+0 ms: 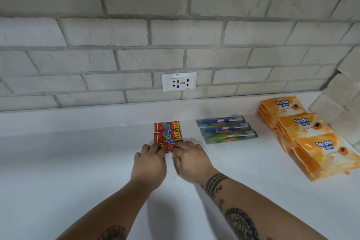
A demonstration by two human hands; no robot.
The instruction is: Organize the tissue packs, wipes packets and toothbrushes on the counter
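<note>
Three red tissue packs [168, 132] lie in a column on the white counter [78, 161], near its middle. My left hand [150, 163] and my right hand [190, 160] both rest on the nearest red pack [169, 146], fingertips pressing its two ends. To the right, three packaged toothbrushes [227, 128] lie side by side, two blue and one green. Farther right, orange wipes packets [305, 134] sit in three overlapping stacks running from the wall toward me.
A grey brick wall rises behind the counter, with a white power outlet [179, 81] above the red packs. The wall turns a corner at the far right, beside the orange packets.
</note>
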